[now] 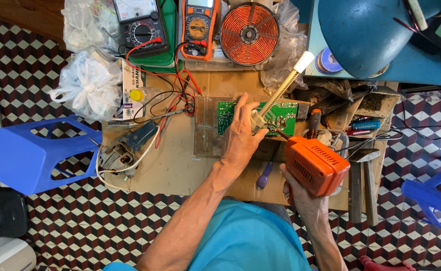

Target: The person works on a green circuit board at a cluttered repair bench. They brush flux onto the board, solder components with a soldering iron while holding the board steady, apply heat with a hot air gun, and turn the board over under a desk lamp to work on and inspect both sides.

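Under the left hand [241, 134] the middle of the green circuit board [280, 116] is covered, so what the palm presses on cannot be told. The lower end of the pale desoldering pump [283, 88] vanishes inside that grip. The right hand [301, 193] is mostly hidden behind the orange soldering gun [315, 165], whose tip, just beyond the left thumb, is too small to make out. The blue lamp shade [366, 30], well beyond both hands, is cut by the top edge.
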